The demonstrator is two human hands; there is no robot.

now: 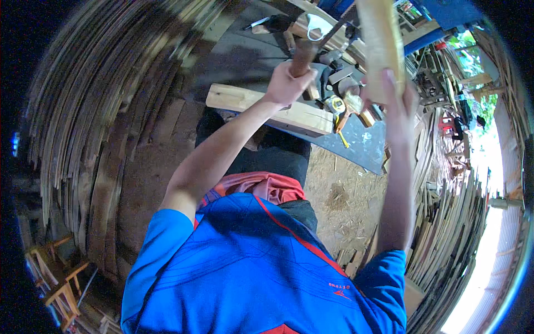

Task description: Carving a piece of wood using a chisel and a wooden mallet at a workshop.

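My left hand point(285, 83) is closed on a brown wooden handle point(303, 58), from which a thin dark shaft runs up and to the right. My right hand point(392, 94), blurred by motion, grips the lower end of a long pale wooden board point(378, 36) held upright. Beneath my left hand a squared timber point(239, 97) lies across the near edge of the dark bench top point(233, 58). A yellow tape measure point(336, 104) and an orange-handled tool point(342, 121) lie to the right of the timber, among other small tools.
Long wooden strips point(94, 100) are stacked along the left, with more point(434, 228) at the right beside a bright opening. Blue metalwork point(445, 11) is at the top right. Wooden frames point(64, 284) sit at the lower left. The floor point(336, 178) is littered with wood scraps.
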